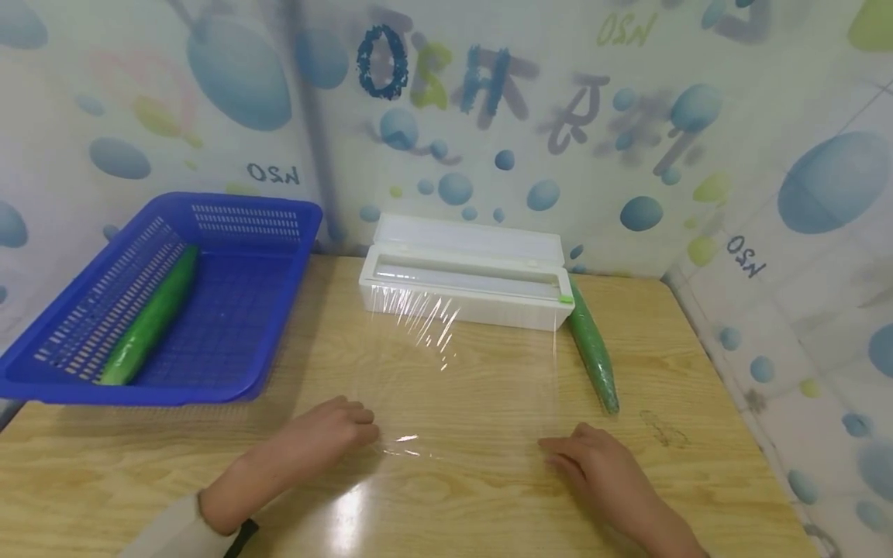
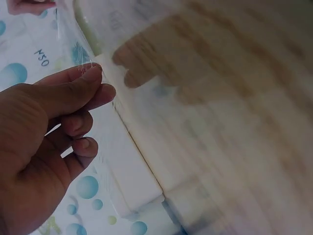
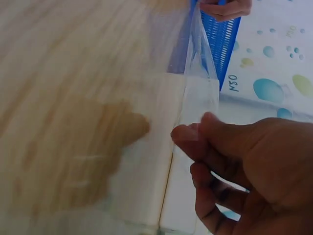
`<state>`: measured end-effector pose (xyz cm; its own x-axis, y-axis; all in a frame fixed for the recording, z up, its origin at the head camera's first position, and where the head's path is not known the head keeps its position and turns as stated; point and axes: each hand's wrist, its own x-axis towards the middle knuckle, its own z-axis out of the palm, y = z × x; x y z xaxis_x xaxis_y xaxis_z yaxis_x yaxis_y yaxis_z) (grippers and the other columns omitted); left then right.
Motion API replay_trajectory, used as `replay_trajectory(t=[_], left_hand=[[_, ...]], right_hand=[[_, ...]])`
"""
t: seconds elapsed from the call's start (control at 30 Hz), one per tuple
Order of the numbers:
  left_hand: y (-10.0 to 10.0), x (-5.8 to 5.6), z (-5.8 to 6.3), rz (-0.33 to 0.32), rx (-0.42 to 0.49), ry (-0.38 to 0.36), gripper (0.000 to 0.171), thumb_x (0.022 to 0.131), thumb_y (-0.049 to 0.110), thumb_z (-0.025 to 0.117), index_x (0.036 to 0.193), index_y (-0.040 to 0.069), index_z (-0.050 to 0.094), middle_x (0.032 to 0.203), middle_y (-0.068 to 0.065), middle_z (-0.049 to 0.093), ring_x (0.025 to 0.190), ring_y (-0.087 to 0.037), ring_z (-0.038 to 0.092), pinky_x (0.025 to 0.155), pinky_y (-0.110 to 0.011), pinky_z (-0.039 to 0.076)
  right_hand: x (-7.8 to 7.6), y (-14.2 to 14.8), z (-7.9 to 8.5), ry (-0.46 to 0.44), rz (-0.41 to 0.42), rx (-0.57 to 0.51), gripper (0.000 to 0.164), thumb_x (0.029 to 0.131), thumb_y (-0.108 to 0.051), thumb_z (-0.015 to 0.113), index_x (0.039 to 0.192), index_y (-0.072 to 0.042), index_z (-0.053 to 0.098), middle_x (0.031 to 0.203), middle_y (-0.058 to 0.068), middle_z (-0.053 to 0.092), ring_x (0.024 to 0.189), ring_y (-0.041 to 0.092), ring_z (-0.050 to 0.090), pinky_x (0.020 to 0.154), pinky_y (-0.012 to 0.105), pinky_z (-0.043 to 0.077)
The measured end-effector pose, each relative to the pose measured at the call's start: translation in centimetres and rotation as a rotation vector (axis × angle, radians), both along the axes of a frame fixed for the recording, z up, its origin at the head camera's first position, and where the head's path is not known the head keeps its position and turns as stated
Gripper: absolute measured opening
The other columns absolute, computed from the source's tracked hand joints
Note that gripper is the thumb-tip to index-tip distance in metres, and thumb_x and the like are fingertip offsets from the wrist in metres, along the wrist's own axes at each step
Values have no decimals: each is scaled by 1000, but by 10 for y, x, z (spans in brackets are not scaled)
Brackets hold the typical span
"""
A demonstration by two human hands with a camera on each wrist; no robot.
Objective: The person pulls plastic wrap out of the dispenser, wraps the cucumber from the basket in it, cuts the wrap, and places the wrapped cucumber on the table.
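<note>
A sheet of clear plastic wrap (image 1: pixel 460 387) stretches from a white wrap dispenser box (image 1: pixel 467 302) toward the front of the wooden table. At its near left corner my left hand (image 1: pixel 335 428) pinches the film between thumb and index finger, plain in the left wrist view. The near right corner is pinched by my right hand (image 1: pixel 600 469), thumb against index finger. Just right of the box lies a cucumber (image 1: pixel 593 349) with a shiny, wrapped-looking surface, its far end behind the box. The box's lid (image 1: pixel 467 236) stands raised at the back.
On the left stands a blue plastic basket (image 1: pixel 279 310) with slotted sides, holding another cucumber (image 1: pixel 153 318). A green slider (image 1: pixel 566 299) sits at the box's right end. Patterned wall covering (image 1: pixel 453 155) rises behind the wooden table (image 1: pixel 446 511) and along its right side.
</note>
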<state>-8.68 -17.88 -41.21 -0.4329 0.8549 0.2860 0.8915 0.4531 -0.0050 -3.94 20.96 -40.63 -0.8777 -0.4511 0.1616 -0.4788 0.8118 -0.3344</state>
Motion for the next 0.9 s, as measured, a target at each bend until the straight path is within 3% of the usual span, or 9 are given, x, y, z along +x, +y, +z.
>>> replay_trajectory(t=[0.2, 0.37, 0.57, 0.7, 0.77, 0.9], left_hand=[[2, -1, -1, 15, -76, 25, 25, 70, -3, 71, 71, 17, 55, 68, 9, 44, 63, -8, 42, 58, -23, 38], [2, 1, 2, 56, -117, -36, 21, 73, 2, 72, 72, 16, 57, 71, 8, 46, 66, -9, 46, 62, -27, 46], [-2, 5, 2, 84, -62, -130, 25, 73, 3, 73, 65, 22, 57, 69, 12, 41, 64, -6, 40, 59, -25, 42], [-7, 7, 2, 76, -24, -185, 24, 75, 9, 74, 64, 24, 57, 67, 14, 39, 63, -4, 37, 57, -22, 36], [-9, 9, 5, 87, -8, -223, 20, 75, 11, 74, 66, 24, 61, 67, 16, 41, 63, -2, 39, 57, -21, 35], [-15, 8, 18, 87, 31, -217, 16, 74, 11, 76, 71, 22, 66, 69, 16, 49, 65, -2, 46, 60, -23, 41]], right_hand=[[-4, 0, -6, 52, 74, 47, 23, 75, -12, 80, 97, -16, 76, 82, -15, 66, 71, -1, 48, 59, 20, 46], [-3, 1, -7, 40, 76, 82, 22, 75, -15, 80, 96, -16, 75, 83, -14, 64, 75, 1, 51, 62, 22, 48], [-2, 6, -10, -4, 56, 72, 25, 77, -17, 79, 102, -15, 74, 90, -16, 57, 82, 2, 53, 69, 24, 51], [-1, 11, -14, -49, 70, -5, 28, 80, -15, 77, 107, -14, 73, 98, -14, 58, 88, 3, 54, 73, 26, 51], [-1, 13, -15, -66, 87, -55, 29, 80, -14, 76, 109, -13, 72, 101, -13, 58, 90, 4, 55, 74, 26, 51], [-2, 15, -17, -67, 115, -107, 28, 81, -14, 75, 109, -11, 72, 103, -13, 58, 91, 5, 55, 74, 25, 51]])
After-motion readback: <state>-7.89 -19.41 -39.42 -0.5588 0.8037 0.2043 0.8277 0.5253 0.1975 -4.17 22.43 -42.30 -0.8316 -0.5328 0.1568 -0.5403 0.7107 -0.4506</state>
